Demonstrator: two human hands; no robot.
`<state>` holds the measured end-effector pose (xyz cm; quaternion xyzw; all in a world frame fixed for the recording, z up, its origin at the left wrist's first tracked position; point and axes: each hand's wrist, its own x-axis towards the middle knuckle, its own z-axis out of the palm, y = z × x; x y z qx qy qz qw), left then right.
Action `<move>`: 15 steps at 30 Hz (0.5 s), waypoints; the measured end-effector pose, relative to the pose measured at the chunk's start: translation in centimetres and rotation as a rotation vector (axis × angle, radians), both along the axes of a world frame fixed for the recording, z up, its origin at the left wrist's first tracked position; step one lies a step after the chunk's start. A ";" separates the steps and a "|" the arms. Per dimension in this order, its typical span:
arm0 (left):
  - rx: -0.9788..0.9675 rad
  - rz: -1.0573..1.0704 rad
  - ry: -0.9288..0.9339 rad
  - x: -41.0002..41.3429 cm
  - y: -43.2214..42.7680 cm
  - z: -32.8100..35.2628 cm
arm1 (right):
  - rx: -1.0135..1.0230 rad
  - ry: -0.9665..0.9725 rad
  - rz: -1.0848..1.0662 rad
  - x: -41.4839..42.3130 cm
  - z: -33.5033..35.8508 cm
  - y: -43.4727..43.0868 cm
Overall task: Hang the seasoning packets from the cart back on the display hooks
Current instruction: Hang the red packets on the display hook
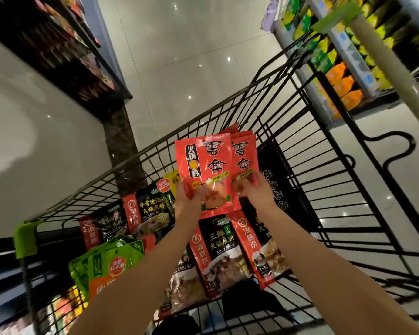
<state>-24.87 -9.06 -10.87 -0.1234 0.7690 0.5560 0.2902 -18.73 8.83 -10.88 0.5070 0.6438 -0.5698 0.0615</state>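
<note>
red seasoning packets (pixel 205 170) upright above the cart (pixel 324 146) (others lie inside)

One wide-angle view from a head-worn camera, looking forward and steeply down into a wire shopping cart (pixel 300 146) close below. The frame is tilted, so the cart runs from seven o'clock toward one o'clock. Both forearms enter from the bottom edge. Store shelves (pixel 336 68) curve along the upper corners.

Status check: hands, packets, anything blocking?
Left hand grips front red seasoning packet. Right hand grips red packets behind. Both held above black wire cart; none hung yet. Nothing blocking.
</note>
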 end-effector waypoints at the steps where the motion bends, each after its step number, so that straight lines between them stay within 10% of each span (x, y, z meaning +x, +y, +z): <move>1: -0.007 -0.007 -0.005 0.0 0.3 -0.3 | -0.030 -0.013 0.011 -0.4 -0.6 0.4; 15: -0.073 0.036 0.002 -0.4 2.9 -4.9 | 0.128 -0.254 0.003 -3.4 -5.6 0.2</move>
